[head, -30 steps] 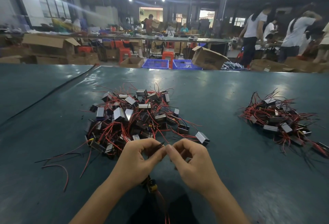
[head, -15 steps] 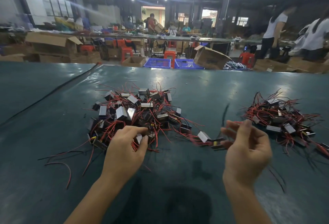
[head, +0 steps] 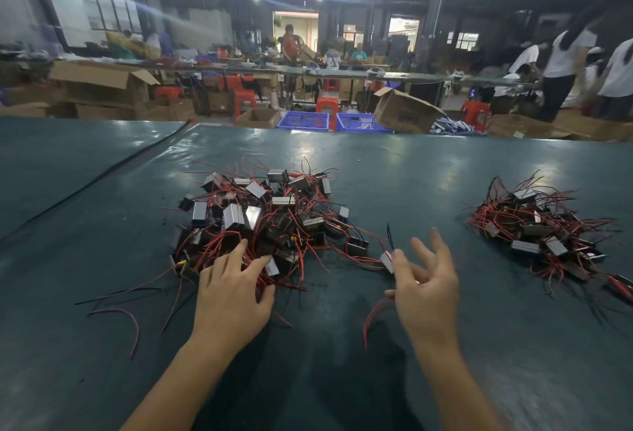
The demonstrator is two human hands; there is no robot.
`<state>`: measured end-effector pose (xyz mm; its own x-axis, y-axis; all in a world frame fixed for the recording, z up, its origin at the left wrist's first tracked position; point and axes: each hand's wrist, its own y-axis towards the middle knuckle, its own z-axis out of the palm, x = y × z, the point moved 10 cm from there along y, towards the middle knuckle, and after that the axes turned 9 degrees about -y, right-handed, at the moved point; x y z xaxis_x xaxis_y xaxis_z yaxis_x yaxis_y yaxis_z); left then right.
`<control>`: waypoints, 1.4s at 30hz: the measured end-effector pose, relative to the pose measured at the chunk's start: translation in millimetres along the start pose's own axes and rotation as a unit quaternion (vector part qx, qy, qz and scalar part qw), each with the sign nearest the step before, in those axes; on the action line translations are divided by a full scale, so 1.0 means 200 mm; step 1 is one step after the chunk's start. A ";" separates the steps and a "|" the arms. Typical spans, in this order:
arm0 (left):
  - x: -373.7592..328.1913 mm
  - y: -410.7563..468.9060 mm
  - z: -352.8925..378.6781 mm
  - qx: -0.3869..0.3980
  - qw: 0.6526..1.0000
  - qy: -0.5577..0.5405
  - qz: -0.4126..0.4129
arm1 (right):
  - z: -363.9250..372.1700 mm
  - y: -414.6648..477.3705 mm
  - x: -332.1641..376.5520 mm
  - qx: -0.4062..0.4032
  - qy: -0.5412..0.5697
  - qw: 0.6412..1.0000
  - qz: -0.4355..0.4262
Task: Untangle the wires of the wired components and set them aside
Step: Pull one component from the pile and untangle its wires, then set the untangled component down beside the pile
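Note:
A tangled pile of small silver and black wired components (head: 263, 218) with red and black wires lies at the table's middle. My left hand (head: 233, 290) rests on the pile's near edge, fingers spread over the wires, forefinger tip next to a silver component (head: 272, 268). My right hand (head: 424, 280) hovers just right of the pile with its fingers fanned. A red wire (head: 371, 317) hangs from under its thumb and a black wire end (head: 389, 235) sticks up by its forefinger. A silver component (head: 387, 261) lies at that fingertip. A second pile (head: 537, 225) sits at the right.
The dark green table (head: 394, 170) stretches far ahead. Loose red and black wires (head: 116, 310) trail at the near left. A black cable (head: 102, 173) runs diagonally at far left. Beyond the table are cardboard boxes, blue crates (head: 303, 120) and people at other benches.
My hands parted from in front of me. The right hand swung right towards the second pile, then came back left beside the main pile. The left hand reached forward onto the main pile.

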<state>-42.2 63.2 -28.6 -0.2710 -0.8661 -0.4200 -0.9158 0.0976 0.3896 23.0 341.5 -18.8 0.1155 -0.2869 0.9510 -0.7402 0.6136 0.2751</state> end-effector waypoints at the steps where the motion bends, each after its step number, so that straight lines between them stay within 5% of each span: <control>1: 0.00 0.00 0.01 0.005 1.000 0.003 0.002 | 0.04 -0.01 0.00 0.022 -0.027 0.999 -0.009; 6: 0.00 0.00 0.02 0.015 0.999 0.027 0.013 | 0.20 -0.10 0.03 0.119 -0.142 0.979 -0.083; 11: -0.01 -0.01 0.02 0.010 1.000 0.005 0.025 | 0.35 -0.18 -0.06 0.244 -0.346 0.898 -0.123; 22: -0.15 -0.04 -0.02 -0.034 0.989 -0.084 0.113 | 0.17 -0.01 -0.22 0.175 -0.518 0.838 0.004; 29: -0.10 -0.06 0.11 0.026 0.994 -0.038 0.095 | 0.19 0.07 -0.27 0.199 -0.533 0.822 -0.009; 36: -0.18 -0.06 -0.05 -0.082 0.984 -0.107 0.116 | 0.20 0.06 -0.14 0.123 -0.511 0.845 -0.099; 42: -0.20 -0.07 -0.10 -0.071 0.974 -0.181 0.117 | 0.17 0.04 -0.08 0.090 -0.470 0.870 -0.114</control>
<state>-13.3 86.3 -1.8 -0.5780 -0.5963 -0.5570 -0.7729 0.1809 0.6082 -6.8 325.0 -36.4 -0.2570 -0.9137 0.3147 -0.8710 0.3601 0.3342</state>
